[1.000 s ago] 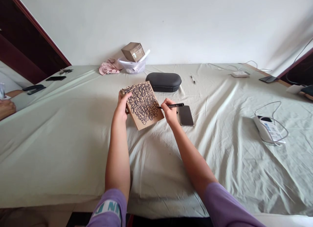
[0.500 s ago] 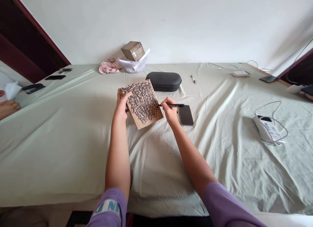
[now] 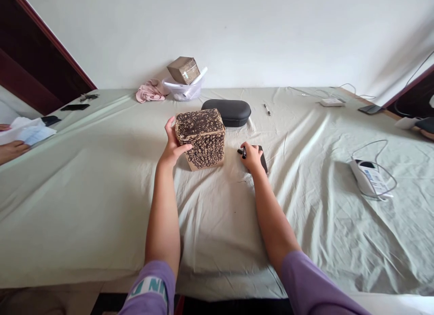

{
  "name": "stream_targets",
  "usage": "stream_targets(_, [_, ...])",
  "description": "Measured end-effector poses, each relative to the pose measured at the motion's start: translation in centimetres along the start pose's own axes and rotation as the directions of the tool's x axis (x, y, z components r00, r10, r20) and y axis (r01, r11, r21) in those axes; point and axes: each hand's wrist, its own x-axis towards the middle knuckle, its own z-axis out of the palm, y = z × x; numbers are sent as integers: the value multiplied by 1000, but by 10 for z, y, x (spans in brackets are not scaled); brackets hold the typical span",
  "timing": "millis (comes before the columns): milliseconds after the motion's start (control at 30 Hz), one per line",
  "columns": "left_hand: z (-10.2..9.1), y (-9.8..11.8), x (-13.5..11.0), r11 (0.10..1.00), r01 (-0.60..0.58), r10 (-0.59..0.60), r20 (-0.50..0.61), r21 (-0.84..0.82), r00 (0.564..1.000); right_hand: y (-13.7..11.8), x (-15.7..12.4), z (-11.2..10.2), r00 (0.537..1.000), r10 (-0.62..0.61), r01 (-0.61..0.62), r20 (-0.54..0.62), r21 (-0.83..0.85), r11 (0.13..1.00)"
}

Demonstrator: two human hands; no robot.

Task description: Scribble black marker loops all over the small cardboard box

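Observation:
A brown cardboard box (image 3: 200, 138) covered in black scribbles stands on the pale green sheet (image 3: 101, 179) near the middle. My left hand (image 3: 173, 145) grips its left side, thumb on the front face. Just right of the box, my right hand (image 3: 251, 157) is closed round a black marker (image 3: 242, 152) and rests on a dark phone (image 3: 263, 161) that it mostly hides.
A black oval case (image 3: 226, 112) lies just behind the box. Farther back are a plastic tub with a small box (image 3: 185, 82) and a pink cloth (image 3: 149, 91). A pen (image 3: 267, 109) lies right of the case. A white device with cable (image 3: 369, 177) sits at right. Another person's hand with paper (image 3: 16, 136) is at the left edge.
The box was tilted back with its scribbled face up; now it stands upright. My right hand has drawn away from the box with the marker and dropped onto the phone.

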Motion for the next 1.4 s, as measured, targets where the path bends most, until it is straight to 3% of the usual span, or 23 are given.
stream_targets(67, [0,6,2,995,-86,87,-17,56,996,-4,3,-3,996,-78,85,-51,144,986])
stream_targets(133, [2,25,4,957,-195,222,-108,214,969,-15,7,-16,963,-208,256,-170,344,903])
stream_targets(200, [12,55,4,850,-275,380,-161,449,911,-33,6,-35,880,-336,465,-337,461,756])
stream_targets(267, [29,89,2,751,-309,461,-128,584,878,-57,-2,-55,779,-444,619,-442,434,654])
stream_targets(333, [51,120,-1,748,-330,449,-73,576,890,-82,-16,-71,684,-552,728,-478,390,564])
stream_targets(400, [71,141,-5,821,-292,325,19,491,945,-103,-31,-82,601,-608,799,-519,380,466])
stream_targets(500, [88,151,-9,930,-203,196,55,305,979,-122,-49,-89,553,-636,833,-538,377,405])
stream_targets(567, [89,148,-9,970,-169,168,19,174,986,-127,-54,-91,582,-576,813,-574,432,391])
stream_targets(667, [83,142,-6,987,-158,159,-41,25,986,-127,-56,-96,719,-355,692,-597,657,299])
stream_targets(733, [79,140,-5,985,-168,167,-47,-39,985,-127,-55,-100,817,-248,569,-520,798,199])
stream_targets(800, [78,141,-4,982,-177,176,-29,-72,984,-127,-53,-102,874,-226,465,-430,876,130])
stream_targets(933, [79,141,-4,983,-175,174,-7,-49,985,-129,-52,-104,900,-265,373,-346,926,58])
stream_targets(1167, [81,142,-8,988,-139,139,4,67,990,-132,-58,-107,922,-265,310,-284,949,61])
stream_targets(1400, [90,148,-7,986,-131,125,64,107,990,-135,-50,-87,923,-335,225,-187,971,77])
